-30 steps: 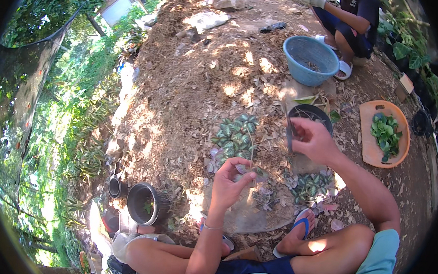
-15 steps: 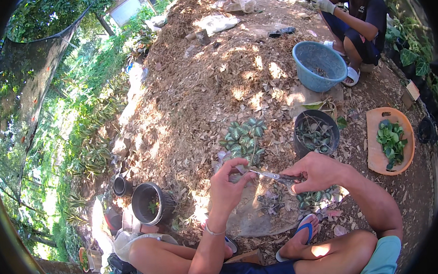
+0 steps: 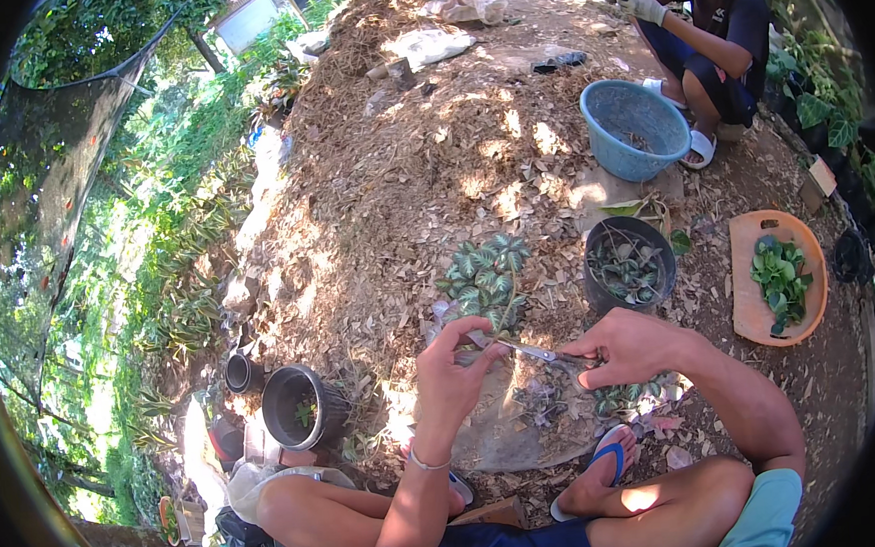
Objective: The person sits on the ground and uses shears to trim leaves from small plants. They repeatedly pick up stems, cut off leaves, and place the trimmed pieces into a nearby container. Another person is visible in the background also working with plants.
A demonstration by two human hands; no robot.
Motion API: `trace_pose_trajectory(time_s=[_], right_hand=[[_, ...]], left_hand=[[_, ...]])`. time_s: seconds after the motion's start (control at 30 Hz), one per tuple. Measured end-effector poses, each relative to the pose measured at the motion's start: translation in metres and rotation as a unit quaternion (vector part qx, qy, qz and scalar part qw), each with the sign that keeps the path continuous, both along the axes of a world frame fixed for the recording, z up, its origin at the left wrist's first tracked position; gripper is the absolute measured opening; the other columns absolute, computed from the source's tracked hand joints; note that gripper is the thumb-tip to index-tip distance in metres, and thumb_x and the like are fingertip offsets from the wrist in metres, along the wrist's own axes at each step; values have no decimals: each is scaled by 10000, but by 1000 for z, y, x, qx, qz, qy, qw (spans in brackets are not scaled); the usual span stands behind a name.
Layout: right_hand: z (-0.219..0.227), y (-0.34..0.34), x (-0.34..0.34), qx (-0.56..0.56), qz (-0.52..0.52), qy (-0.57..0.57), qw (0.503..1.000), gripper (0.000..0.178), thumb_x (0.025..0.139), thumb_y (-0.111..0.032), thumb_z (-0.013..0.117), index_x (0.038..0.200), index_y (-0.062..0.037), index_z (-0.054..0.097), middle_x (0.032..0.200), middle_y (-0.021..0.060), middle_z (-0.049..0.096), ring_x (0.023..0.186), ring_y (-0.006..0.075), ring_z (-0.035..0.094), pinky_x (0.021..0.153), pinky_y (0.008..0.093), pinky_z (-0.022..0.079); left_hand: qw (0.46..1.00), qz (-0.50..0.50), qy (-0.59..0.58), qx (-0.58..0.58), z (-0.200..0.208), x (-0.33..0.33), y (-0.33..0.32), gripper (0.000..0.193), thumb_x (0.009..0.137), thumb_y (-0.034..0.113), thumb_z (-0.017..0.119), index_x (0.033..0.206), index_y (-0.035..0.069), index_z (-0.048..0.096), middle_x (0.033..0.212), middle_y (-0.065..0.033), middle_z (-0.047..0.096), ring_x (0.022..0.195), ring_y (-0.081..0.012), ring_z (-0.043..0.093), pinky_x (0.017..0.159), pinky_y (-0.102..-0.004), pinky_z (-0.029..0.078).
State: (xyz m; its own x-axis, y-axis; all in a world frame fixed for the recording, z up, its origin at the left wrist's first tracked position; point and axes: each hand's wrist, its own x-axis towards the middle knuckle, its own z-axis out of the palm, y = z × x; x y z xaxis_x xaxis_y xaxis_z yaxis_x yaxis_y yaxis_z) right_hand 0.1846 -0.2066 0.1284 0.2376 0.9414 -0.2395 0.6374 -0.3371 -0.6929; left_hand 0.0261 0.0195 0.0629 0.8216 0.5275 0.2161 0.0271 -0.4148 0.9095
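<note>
My left hand (image 3: 451, 371) is closed, thumb and forefinger pinching the thin stem of a leafy cutting. The green leaves with pale markings (image 3: 486, 276) show just beyond the fingertips; whether all of them belong to the held stem is unclear. In my right hand (image 3: 634, 347) is a pair of scissors (image 3: 532, 351), its blades pointing left and touching or very close to the left fingertips and stem. The fingers partly hide the scissor handles. Below the hands lie small purplish leaves (image 3: 539, 404) and a green patterned sprig (image 3: 627, 394) on a grey sheet (image 3: 498, 435).
A black pot (image 3: 666, 280) of cuttings stands beyond my right hand, near an orange basin (image 3: 751, 320) with green leaves. Farther off are a blue tub (image 3: 611, 158) and a crouching, gloved person (image 3: 729, 50). Left stand a black pot (image 3: 284, 413) and a smaller one (image 3: 241, 373).
The right fingers have drawn closer together, and the scissor handles have come nearer each other. My left hand keeps its pinch almost in place.
</note>
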Motion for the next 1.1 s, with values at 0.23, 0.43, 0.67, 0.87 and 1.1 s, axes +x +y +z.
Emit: trace_pose_trajectory(time_s=[0.23,0.43,0.67,0.87,1.1], right_hand=[[1,1,-1,-7,-6,22,1000,536,819,-312,729,1318,-119,702,759,161,665,699,355,659,686,450,513],[-3,1,-2,8,-3,25,1000,510,824,-305,729,1306,-136,712,732,145,646,677,339,641,672,446,502],[-4,1,1,-12,17,36,999,367,832,-287,720,1164,-136,753,682,115,606,627,304,595,634,442,469],[-9,-1,1,-6,31,58,998,268,828,-271,699,1024,-93,742,638,114,578,580,295,554,603,450,444],[-15,-1,3,-44,60,33,997,404,834,-262,710,1208,-118,757,763,194,698,644,304,668,633,423,513]], left_hand=[[1000,1,2,29,3,0,-7,366,798,49,891,1125,52,726,940,12,735,745,-34,608,666,-206,509],[1000,-15,-7,16,5,0,-10,370,799,56,892,1131,52,729,947,9,732,748,-46,604,671,-220,505],[996,-82,6,40,14,-2,-5,375,783,53,884,1132,72,745,1071,1,762,886,-89,663,734,-250,521],[979,-205,-2,-10,3,-3,8,264,825,25,838,1075,78,771,1117,-37,766,1017,-164,711,825,-299,543],[968,-243,52,-36,0,-5,15,216,851,23,824,1057,59,770,1082,-58,759,1001,-152,704,873,-303,549]])
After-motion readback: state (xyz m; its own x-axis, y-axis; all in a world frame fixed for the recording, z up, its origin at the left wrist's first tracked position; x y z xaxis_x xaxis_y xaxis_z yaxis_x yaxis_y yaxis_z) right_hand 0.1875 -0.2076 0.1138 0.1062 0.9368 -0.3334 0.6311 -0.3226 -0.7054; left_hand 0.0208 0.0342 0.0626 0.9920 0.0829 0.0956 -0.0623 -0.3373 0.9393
